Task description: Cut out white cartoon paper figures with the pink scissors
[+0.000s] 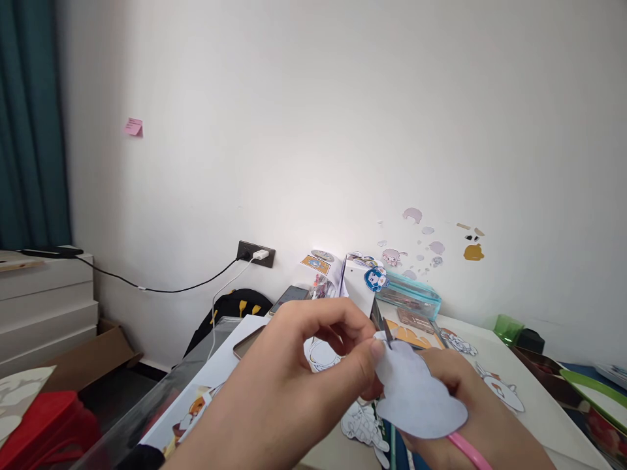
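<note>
My left hand [298, 372] is raised over the desk with its thumb and fingers pinched on the edge of a white paper cut-out [416, 398]. My right hand [470, 408] sits just behind and below the cut-out, closed on pink-handled scissors [465, 450]. The dark scissor blades [386, 333] stick up at the top edge of the paper. Most of the scissors are hidden by the paper and my fingers.
A white desk [533, 405] carries cartoon stickers [499, 391], a phone [289, 297], a teal pencil case [409, 294] and a green cup [507, 326]. A charger cable runs from a wall socket [255, 254]. A red bag [44, 424] and cardboard box lie lower left.
</note>
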Action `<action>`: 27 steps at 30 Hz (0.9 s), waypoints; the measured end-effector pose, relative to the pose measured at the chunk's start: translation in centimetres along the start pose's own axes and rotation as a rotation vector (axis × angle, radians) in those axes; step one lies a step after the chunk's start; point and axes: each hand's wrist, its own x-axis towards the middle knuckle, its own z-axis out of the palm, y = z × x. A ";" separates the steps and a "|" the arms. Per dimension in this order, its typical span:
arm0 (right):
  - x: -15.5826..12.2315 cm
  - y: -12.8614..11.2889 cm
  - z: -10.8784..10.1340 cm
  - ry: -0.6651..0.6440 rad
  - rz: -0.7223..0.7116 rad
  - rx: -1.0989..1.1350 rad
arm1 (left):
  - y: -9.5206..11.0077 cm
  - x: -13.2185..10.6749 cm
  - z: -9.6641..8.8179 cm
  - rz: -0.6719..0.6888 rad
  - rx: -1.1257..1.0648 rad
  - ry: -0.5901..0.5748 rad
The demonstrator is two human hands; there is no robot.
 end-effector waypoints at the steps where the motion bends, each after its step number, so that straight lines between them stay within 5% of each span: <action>1: 0.0 0.1 -0.1 -0.012 0.004 -0.002 | 0.0 0.0 0.0 -0.004 0.004 -0.001; 15: 0.9 0.1 -0.7 -0.227 0.008 0.021 | -1.1 -0.2 -0.4 0.025 0.126 -0.007; 22: 1.1 -0.2 -0.7 -0.232 0.000 0.036 | -1.3 -0.2 -0.2 0.032 0.111 0.014; 27: 1.0 -0.7 -0.4 -0.115 0.044 0.059 | -1.1 0.1 0.3 0.006 0.063 0.067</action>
